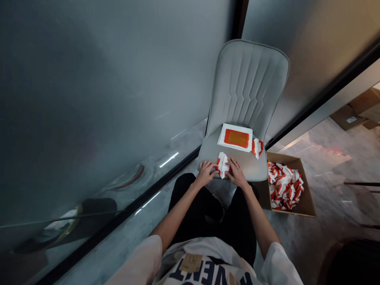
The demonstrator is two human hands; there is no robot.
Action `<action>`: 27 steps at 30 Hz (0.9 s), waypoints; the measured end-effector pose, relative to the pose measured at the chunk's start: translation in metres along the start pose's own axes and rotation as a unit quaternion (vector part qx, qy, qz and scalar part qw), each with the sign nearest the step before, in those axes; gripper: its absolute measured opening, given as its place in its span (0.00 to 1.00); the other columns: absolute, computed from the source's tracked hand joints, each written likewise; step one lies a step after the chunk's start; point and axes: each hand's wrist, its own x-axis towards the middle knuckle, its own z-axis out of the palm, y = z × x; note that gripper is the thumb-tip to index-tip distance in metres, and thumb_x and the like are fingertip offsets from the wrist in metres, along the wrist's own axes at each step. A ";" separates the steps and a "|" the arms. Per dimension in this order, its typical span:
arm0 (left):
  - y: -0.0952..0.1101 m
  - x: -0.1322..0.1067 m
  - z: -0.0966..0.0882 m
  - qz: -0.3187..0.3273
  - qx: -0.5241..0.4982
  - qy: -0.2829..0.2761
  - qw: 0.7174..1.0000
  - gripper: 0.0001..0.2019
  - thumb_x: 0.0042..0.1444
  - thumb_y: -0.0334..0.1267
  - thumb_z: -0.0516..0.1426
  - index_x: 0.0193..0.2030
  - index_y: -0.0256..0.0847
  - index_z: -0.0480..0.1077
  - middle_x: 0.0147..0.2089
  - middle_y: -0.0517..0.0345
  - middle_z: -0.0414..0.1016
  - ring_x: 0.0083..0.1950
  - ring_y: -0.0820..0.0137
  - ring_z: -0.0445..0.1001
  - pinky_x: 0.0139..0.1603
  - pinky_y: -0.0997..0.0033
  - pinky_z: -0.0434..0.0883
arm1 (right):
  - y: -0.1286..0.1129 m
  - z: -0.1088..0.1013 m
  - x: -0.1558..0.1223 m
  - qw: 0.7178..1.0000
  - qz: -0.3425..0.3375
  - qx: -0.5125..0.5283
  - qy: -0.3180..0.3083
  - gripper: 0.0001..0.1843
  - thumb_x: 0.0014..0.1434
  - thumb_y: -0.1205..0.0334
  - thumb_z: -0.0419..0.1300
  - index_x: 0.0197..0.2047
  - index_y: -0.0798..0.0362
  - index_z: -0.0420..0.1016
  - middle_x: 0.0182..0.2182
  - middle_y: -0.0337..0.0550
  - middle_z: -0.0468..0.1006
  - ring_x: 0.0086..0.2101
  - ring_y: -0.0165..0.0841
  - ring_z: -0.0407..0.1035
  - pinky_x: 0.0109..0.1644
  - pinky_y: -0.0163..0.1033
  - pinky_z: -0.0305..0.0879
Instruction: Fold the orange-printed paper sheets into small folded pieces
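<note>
Perhaps the folded paper [222,162] near the front of the chair seat [253,168] — left hand [205,173] and right hand [236,173] pinching opposite edges — could crease askew if pulled unevenly.

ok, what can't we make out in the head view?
All in the head view:
Folded paper: underside faces down; left hand and right hand cover parts of its sides.
Stack: sheet count; the top one hides the rest.
Box: bottom hidden by the pieces piled inside.
Shirt lettering: cut off by the bottom edge.
Carton label: too small to read.
</note>
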 end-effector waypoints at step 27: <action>0.034 0.044 -0.002 -0.176 0.160 -0.086 0.967 0.26 0.59 0.42 0.67 0.61 0.40 0.65 0.61 0.40 0.68 0.65 0.48 0.66 0.66 0.52 0.61 | -0.002 0.018 0.002 0.991 -0.082 -0.037 0.096 0.16 0.73 0.63 0.54 0.55 0.48 0.81 0.63 0.49 0.76 0.66 0.43 0.66 0.68 0.58 0.64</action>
